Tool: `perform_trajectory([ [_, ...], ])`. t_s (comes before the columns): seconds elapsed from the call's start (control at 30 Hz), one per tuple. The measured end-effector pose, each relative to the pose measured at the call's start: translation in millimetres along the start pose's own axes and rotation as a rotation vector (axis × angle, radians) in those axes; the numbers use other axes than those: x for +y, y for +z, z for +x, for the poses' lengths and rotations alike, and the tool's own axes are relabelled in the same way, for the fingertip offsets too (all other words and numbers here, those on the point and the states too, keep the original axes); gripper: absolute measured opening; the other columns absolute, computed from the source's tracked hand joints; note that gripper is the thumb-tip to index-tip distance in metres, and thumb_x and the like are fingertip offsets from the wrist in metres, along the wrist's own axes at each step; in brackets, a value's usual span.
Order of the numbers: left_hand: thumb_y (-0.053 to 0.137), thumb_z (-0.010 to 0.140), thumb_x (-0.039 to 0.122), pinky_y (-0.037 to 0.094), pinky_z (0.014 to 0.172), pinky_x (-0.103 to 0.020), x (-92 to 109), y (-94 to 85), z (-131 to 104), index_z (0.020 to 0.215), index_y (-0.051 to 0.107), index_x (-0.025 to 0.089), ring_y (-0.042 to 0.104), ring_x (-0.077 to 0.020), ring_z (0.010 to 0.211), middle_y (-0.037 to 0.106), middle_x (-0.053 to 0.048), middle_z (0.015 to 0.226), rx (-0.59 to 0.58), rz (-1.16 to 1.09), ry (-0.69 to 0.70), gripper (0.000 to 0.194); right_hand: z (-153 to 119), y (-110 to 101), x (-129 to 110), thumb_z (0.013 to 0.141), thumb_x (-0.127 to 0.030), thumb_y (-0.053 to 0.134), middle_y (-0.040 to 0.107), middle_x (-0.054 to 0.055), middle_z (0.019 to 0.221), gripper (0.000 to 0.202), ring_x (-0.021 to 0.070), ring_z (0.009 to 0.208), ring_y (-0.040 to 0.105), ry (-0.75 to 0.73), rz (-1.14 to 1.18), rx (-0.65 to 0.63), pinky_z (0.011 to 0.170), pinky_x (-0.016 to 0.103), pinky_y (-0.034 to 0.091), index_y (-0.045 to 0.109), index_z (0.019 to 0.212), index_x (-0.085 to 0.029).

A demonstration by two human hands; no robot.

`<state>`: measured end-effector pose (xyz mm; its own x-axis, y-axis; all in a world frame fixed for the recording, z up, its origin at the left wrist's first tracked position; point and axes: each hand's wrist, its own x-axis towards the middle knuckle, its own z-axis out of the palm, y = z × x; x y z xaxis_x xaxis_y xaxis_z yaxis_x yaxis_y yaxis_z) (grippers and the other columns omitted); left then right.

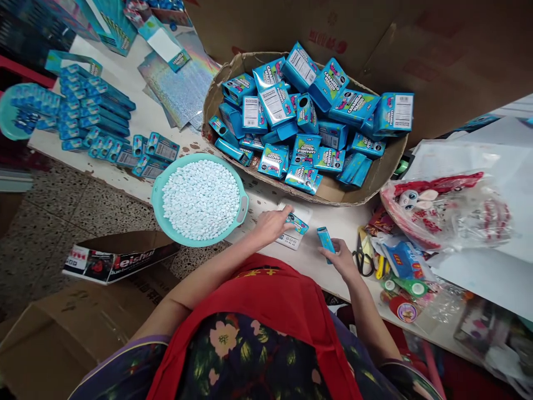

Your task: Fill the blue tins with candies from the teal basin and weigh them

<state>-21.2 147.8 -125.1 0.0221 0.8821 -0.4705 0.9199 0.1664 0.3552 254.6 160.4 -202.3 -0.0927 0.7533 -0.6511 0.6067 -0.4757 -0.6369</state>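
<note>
My left hand point(271, 226) has its fingers closed about the left end of a small blue candy box point(298, 224). That box lies on a small white digital scale point(288, 240) at the table's front edge. To the right of the scale, my right hand point(342, 260) grips a second blue candy box point(325, 238) by its lower end, narrow side up. Left of my left hand stands a turquoise colander point(156, 206) heaped with small white candies point(200, 197). Behind both hands, a cut-down cardboard box point(358, 199) holds many blue printed candy boxes point(306, 150).
Blue boxes point(95, 105) are stacked at the table's left, beside shiny holographic sheets point(179, 78). Scissors point(364, 264), tape rolls point(417, 288) and a plastic bag with a bunny figure point(453, 211) lie to the right. Open cartons point(75, 322) stand on the floor at left.
</note>
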Motion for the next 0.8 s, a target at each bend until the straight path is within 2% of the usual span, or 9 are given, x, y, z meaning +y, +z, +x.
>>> perform_trajectory([
  [0.07,0.054,0.091,0.045,0.045,0.066,-0.034,-0.5,2.9,-0.9,0.116,0.055,0.021,0.069,-0.0302,0.082,0.071,-0.013,0.087,0.000,0.084,0.086,0.035,-5.6,-5.5,-5.9,0.052,-0.055,0.079,0.065,0.009,0.105,0.071,0.0266,0.103,0.060,-0.073,0.047,-0.055,0.085,0.039,0.051,0.055,0.109,-0.020],
  [0.13,0.052,0.092,0.027,0.044,0.063,-0.032,-1.5,7.3,-1.7,0.109,0.060,0.020,0.069,-0.0279,0.079,0.071,-0.013,0.089,0.004,0.175,0.173,0.020,-12.5,-11.6,-13.8,0.055,-0.049,0.080,0.065,0.009,0.113,0.072,0.0263,0.106,0.059,-0.146,0.128,-0.169,0.088,0.039,0.051,0.054,0.116,-0.021],
  [0.2,0.048,0.090,0.012,0.043,0.060,-0.031,-2.6,8.9,-5.3,0.104,0.063,0.019,0.069,-0.0253,0.076,0.071,-0.013,0.088,0.034,0.212,0.211,0.022,-19.4,-14.9,-22.7,0.057,-0.045,0.080,0.065,0.008,0.118,0.073,0.0275,0.108,0.060,-0.178,0.233,-0.264,0.091,0.041,0.050,0.054,0.121,-0.022],
  [0.27,0.046,0.091,0.013,0.041,0.058,-0.029,-7.0,2.2,-14.8,0.099,0.065,0.019,0.068,-0.0231,0.075,0.071,-0.012,0.085,0.104,0.165,0.187,0.022,-25.8,-13.3,-31.7,0.058,-0.045,0.077,0.068,0.009,0.116,0.069,0.0302,0.108,0.062,-0.158,0.365,-0.293,0.093,0.044,0.049,0.057,0.120,-0.021],
  [0.37,0.047,0.096,0.035,0.040,0.059,-0.027,-30.3,-28.2,-42.7,0.095,0.067,0.021,0.067,-0.0195,0.078,0.072,-0.008,0.085,0.310,0.014,0.042,0.024,-31.4,-4.4,-43.9,0.059,-0.046,0.076,0.073,0.010,0.105,0.061,0.0336,0.105,0.065,-0.067,0.533,-0.287,0.095,0.049,0.049,0.064,0.114,-0.020],
  [0.5,0.050,0.094,0.045,0.040,0.063,-0.027,-99.2,-90.3,-96.9,0.096,0.069,0.025,0.062,-0.0163,0.071,0.071,-0.004,0.081,0.688,-0.044,-0.379,0.028,-26.6,11.1,-58.3,0.057,-0.047,0.080,0.075,0.010,0.099,0.061,0.0355,0.103,0.067,-0.014,0.561,-0.291,0.094,0.052,0.051,0.067,0.112,-0.023],
  [0.6,0.053,0.091,0.045,0.036,0.061,-0.029,-168.4,-123.9,-134.8,0.097,0.071,0.024,0.058,-0.0199,0.067,0.066,-0.006,0.072,0.846,0.080,-0.781,0.028,-18.9,21.5,-69.3,0.056,-0.055,0.079,0.075,0.011,0.098,0.060,0.0366,0.099,0.069,-0.030,0.581,-0.271,0.091,0.054,0.053,0.069,0.107,-0.025],
  [0.7,0.052,0.089,0.045,0.034,0.060,-0.030,-236.8,-126.9,-157.0,0.094,0.071,0.022,0.059,-0.0246,0.071,0.066,-0.009,0.073,0.794,0.164,-1.034,0.030,-14.2,30.2,-82.6,0.057,-0.053,0.081,0.075,0.012,0.097,0.062,0.0368,0.097,0.070,-0.026,0.572,-0.284,0.090,0.053,0.054,0.069,0.110,-0.024],
  [0.8,0.051,0.089,0.043,0.034,0.060,-0.030,-291.1,-104.8,-160.5,0.093,0.071,0.021,0.061,-0.0264,0.077,0.069,-0.011,0.081,0.653,0.155,-1.124,0.030,-13.5,39.6,-98.4,0.054,-0.048,0.083,0.075,0.013,0.098,0.066,0.0375,0.096,0.070,-0.033,0.521,-0.320,0.090,0.053,0.054,0.068,0.113,-0.022],
])
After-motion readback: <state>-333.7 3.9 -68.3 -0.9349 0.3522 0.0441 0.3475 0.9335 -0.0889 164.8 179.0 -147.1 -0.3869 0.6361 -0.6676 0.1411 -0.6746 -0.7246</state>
